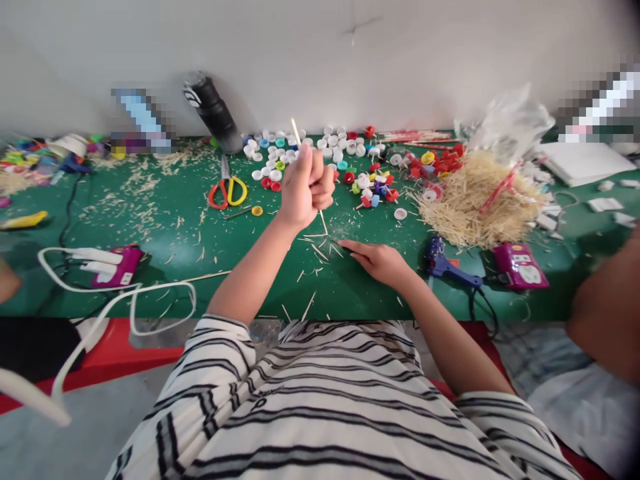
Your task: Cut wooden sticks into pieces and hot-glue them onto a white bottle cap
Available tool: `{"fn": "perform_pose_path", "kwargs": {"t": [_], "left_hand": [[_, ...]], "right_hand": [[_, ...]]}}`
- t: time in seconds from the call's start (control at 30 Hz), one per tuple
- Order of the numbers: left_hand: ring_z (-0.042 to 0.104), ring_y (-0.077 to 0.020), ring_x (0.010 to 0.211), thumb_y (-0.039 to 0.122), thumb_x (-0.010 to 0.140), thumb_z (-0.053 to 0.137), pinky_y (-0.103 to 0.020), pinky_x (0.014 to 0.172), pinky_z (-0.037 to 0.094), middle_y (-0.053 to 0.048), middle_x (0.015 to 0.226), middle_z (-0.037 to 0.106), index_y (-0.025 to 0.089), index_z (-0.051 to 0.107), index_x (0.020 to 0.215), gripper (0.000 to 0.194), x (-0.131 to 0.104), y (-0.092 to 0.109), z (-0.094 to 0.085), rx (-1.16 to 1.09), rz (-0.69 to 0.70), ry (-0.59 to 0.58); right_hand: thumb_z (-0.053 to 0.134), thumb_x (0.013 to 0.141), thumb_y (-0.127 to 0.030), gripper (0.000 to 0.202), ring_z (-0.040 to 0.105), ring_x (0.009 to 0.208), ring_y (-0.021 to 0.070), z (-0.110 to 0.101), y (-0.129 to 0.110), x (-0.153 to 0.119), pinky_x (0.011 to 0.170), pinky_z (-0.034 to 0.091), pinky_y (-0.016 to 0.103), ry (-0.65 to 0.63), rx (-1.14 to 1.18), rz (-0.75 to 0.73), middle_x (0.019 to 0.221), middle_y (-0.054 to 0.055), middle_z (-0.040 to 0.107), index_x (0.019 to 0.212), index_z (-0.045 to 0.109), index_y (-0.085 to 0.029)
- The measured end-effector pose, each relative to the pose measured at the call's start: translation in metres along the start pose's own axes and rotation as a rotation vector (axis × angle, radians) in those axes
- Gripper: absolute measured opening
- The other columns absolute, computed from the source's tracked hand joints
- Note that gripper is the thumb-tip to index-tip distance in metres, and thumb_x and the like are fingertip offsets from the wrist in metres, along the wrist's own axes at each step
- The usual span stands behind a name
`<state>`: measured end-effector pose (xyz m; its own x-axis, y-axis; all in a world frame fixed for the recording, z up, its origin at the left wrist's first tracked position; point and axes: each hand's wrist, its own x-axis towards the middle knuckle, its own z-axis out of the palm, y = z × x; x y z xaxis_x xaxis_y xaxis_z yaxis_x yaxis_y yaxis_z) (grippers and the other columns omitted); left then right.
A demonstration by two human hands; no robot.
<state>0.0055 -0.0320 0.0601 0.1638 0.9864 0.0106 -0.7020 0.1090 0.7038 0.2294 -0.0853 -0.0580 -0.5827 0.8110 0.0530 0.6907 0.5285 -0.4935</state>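
Note:
My left hand (307,187) is closed in a fist around a thin wooden stick (295,132). One end of the stick rises above the thumb, and the other comes out below the fist and slants down to the green tabletop. Close to that lower end is my right hand (381,263), low over the table, its index finger pointing left and the other fingers curled. Something thin and dark seems to be at its fingertips, too small to make out. Pale wood slivers (320,252) lie scattered below the stick's tip.
White and coloured bottle caps (333,141) cover the back middle. Scissors (228,190) and a black bottle (213,113) stand left of them. At right are a heap of thin sticks (480,200), a blue glue gun (450,263) and a purple box (521,265). A white cable (165,287) loops at left.

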Motion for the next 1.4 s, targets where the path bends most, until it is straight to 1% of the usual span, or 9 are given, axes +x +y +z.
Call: {"fn": "perform_pose_path", "kwargs": {"t": [0.2, 0.6, 0.77, 0.9, 1.0, 1.1, 1.17, 1.3, 1.4], "left_hand": [[0.026, -0.003, 0.036, 0.062, 0.101, 0.039, -0.017, 0.037, 0.023, 0.007, 0.05, 0.032, 0.019, 0.036, 0.063, 0.058, -0.008, -0.038, -0.021, -0.063, -0.041, 0.061], [0.038, -0.0055, 0.043, 0.061, 0.099, 0.044, -0.02, 0.046, 0.038, 0.005, 0.058, 0.042, 0.02, 0.04, 0.068, 0.052, -0.05, -0.067, -0.017, 0.133, 0.16, -0.051], [0.061, -0.0108, 0.074, 0.055, 0.088, 0.067, -0.024, 0.066, 0.051, -0.001, 0.091, 0.061, 0.023, 0.056, 0.092, 0.034, -0.072, -0.06, -0.013, 0.49, 0.374, 0.039], [0.064, -0.0167, 0.094, 0.043, 0.079, 0.077, -0.03, 0.079, 0.053, -0.003, 0.114, 0.063, 0.031, 0.059, 0.12, 0.046, -0.124, -0.031, -0.018, 0.687, 0.484, 0.049], [0.063, -0.018, 0.081, 0.041, 0.093, 0.059, -0.033, 0.076, 0.052, -0.004, 0.092, 0.067, 0.029, 0.069, 0.108, 0.022, -0.183, -0.013, -0.04, 0.795, 0.24, -0.14], [0.064, -0.0185, 0.077, 0.043, 0.097, 0.051, -0.032, 0.076, 0.052, -0.006, 0.082, 0.071, 0.022, 0.072, 0.084, 0.033, -0.236, -0.024, -0.081, 0.944, -0.339, -0.354], [0.063, -0.0171, 0.071, 0.046, 0.094, 0.054, -0.029, 0.068, 0.052, -0.005, 0.079, 0.071, 0.019, 0.072, 0.086, 0.034, -0.262, -0.05, -0.115, 1.057, -0.566, -0.188], [0.063, -0.017, 0.073, 0.04, 0.091, 0.052, -0.031, 0.069, 0.054, -0.011, 0.113, 0.074, 0.019, 0.071, 0.115, 0.037, -0.285, -0.11, -0.175, 1.414, -0.506, 0.235], [0.068, -0.0214, 0.102, 0.032, 0.095, 0.048, -0.035, 0.093, 0.053, -0.008, 0.126, 0.072, 0.027, 0.071, 0.124, 0.037, -0.283, -0.128, -0.196, 1.64, -0.412, 0.088]], "right_hand": [[0.037, 0.105, -0.036, 0.051, 0.069, 0.086, 0.0212, 0.01, -0.009, -0.009, 0.083, 0.055, 0.035, 0.33, 0.238, 0.142, 0.111, 0.008, 0.072, 0.153, 0.05, -0.028], [0.058, 0.096, -0.046, 0.031, 0.066, 0.097, 0.0228, 0.017, -0.039, -0.008, 0.091, 0.051, 0.037, 0.185, 0.642, 0.071, 0.107, 0.006, 0.073, 0.11, 0.076, -0.024], [0.062, 0.092, -0.042, 0.026, 0.065, 0.084, 0.0185, 0.02, -0.036, -0.012, 0.079, 0.052, 0.033, 0.288, 0.757, 0.116, 0.097, 0.004, 0.074, 0.099, 0.077, -0.022], [0.065, 0.088, -0.05, 0.033, 0.059, 0.068, 0.0141, 0.024, -0.025, -0.016, 0.061, 0.049, 0.027, 0.337, 0.79, 0.232, 0.085, 0.003, 0.069, 0.097, 0.076, -0.021], [0.067, 0.086, -0.057, 0.038, 0.05, 0.057, 0.0106, 0.028, -0.018, -0.017, 0.047, 0.041, 0.023, 0.366, 0.879, 0.295, 0.076, 0.001, 0.063, 0.096, 0.075, -0.022], [0.07, 0.084, -0.057, 0.037, 0.041, 0.051, 0.0079, 0.03, -0.015, -0.016, 0.041, 0.034, 0.022, 0.37, 0.964, 0.313, 0.07, -0.002, 0.057, 0.096, 0.076, -0.023], [0.071, 0.083, -0.056, 0.035, 0.039, 0.049, 0.0072, 0.031, -0.015, -0.016, 0.039, 0.032, 0.021, 0.366, 0.993, 0.33, 0.068, -0.003, 0.053, 0.097, 0.076, -0.023], [0.073, 0.084, -0.052, 0.032, 0.038, 0.047, 0.007, 0.032, -0.014, -0.017, 0.037, 0.03, 0.021, 0.373, 1.037, 0.372, 0.063, -0.005, 0.048, 0.099, 0.075, -0.024], [0.073, 0.084, -0.05, 0.029, 0.037, 0.045, 0.0067, 0.034, -0.012, -0.018, 0.036, 0.03, 0.021, 0.386, 1.078, 0.361, 0.062, -0.005, 0.045, 0.099, 0.074, -0.025]]}}
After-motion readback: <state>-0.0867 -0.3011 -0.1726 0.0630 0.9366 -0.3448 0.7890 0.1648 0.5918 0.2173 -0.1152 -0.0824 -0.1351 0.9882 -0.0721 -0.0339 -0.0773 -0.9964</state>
